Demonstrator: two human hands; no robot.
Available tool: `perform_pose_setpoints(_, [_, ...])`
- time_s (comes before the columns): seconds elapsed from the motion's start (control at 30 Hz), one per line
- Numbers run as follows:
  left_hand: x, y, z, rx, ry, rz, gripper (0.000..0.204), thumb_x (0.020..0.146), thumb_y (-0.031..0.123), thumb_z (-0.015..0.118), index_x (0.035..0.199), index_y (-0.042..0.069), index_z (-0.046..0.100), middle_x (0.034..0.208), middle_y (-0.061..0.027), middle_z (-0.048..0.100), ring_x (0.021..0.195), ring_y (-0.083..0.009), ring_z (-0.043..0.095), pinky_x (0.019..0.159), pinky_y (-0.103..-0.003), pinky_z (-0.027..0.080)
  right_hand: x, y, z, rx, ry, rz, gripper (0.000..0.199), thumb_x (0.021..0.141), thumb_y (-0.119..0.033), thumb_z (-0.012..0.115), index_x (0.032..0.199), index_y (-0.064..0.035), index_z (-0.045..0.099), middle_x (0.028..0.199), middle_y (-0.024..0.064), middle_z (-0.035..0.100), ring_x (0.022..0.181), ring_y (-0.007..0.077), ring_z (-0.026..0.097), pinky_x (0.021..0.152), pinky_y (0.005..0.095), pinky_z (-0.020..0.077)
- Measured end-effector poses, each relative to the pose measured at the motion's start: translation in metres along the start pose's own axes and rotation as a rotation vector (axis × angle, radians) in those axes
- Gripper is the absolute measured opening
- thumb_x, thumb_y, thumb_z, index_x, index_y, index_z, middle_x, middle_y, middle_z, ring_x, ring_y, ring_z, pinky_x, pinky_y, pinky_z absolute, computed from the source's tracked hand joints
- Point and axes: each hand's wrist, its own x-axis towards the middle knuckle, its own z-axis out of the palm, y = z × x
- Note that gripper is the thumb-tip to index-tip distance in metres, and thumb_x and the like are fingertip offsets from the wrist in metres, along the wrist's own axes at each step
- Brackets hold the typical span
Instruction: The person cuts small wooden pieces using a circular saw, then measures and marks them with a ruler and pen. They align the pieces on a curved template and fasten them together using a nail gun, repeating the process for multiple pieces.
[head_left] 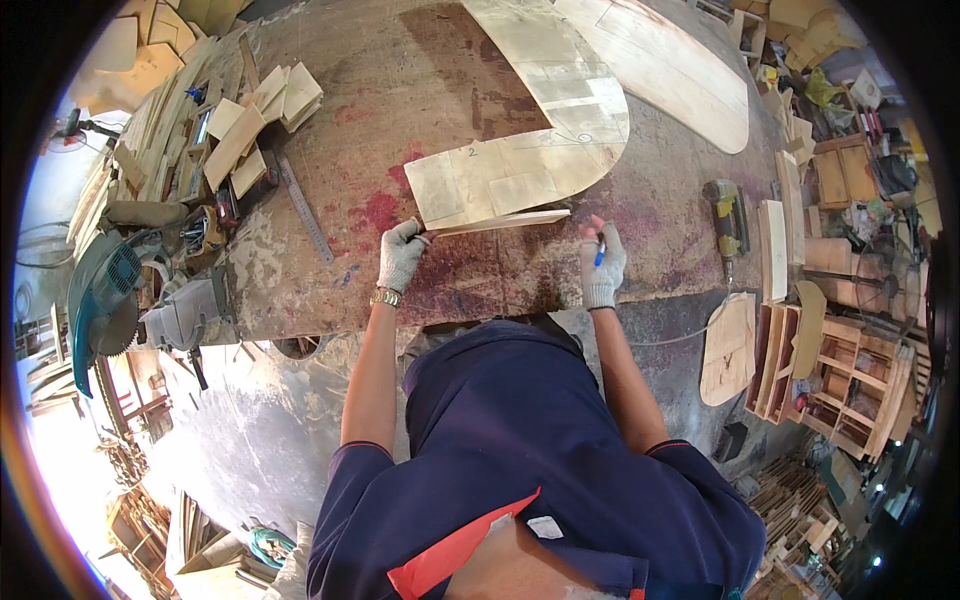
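both gloved hands closed: left hand [401, 254] pinches wooden strip [500, 221], right hand [603, 265] grips blue pen [600, 252].

1. Knitted grey cloth gloves cover the left hand [401, 255] and right hand [603, 265].
2. Between them lies a thin strip [497, 221] of pale, matt wood.
3. Just beyond, a plywood panel [520, 150] shows smooth, patchy veneer.
4. Under both, the workbench [400, 80] looks rough, worn and red-stained.
5. Left of the left hand, a metal ruler [304, 210] gleams dully.

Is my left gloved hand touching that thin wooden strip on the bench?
Touching. The head view shows the left hand with its fingertips on the left end of the thin wooden strip.
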Motion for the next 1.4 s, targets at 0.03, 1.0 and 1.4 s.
perform_pose_setpoints(0.03, [-0.001, 0.0, 0.0, 0.023, 0.002, 0.002, 0.037, 0.093, 0.001, 0.078, 0.072, 0.001, 0.047, 0.069, 0.0072, 0.043, 0.065, -0.004, 0.039, 0.059, -0.026, 0.037, 0.005, 0.004, 0.003, -0.058, -0.024, 0.004, 0.027, 0.102, -0.011, 0.063, 0.126, 0.0002, 0.068, 0.101, 0.01, 0.073, 0.09, 0.0167, 0.069, 0.08, 0.0299, 0.0533])
perform_pose_setpoints(1.0, [-0.112, 0.059, 0.026, -0.302, 0.061, -0.207, 0.025, 0.107, 0.01, 0.056, 0.127, -0.001, 0.066, 0.087, 0.0037, 0.059, 0.07, -0.0055, 0.054, 0.062, -0.02, 0.044, -0.058, -0.121, 0.018, 0.36, -0.677, -0.147, 0.032, 0.102, -0.003, 0.059, 0.133, 0.0016, 0.064, 0.1, 0.0066, 0.067, 0.085, 0.0141, 0.063, 0.077, 0.0273, 0.0532])
perform_pose_setpoints(1.4, [-0.104, 0.094, 0.029, -1.02, 0.089, -0.368, 0.014, 0.104, 0.015, 0.069, 0.112, 0.005, 0.063, 0.091, -0.0028, 0.063, 0.072, -0.0136, 0.061, 0.068, -0.027, 0.053, -0.042, -0.177, 0.019, 0.644, -0.643, 0.219, 0.022, 0.104, -0.017, 0.065, 0.092, 0.0009, 0.066, 0.077, 0.0045, 0.066, 0.069, 0.0106, 0.063, 0.063, 0.0262, 0.0508])
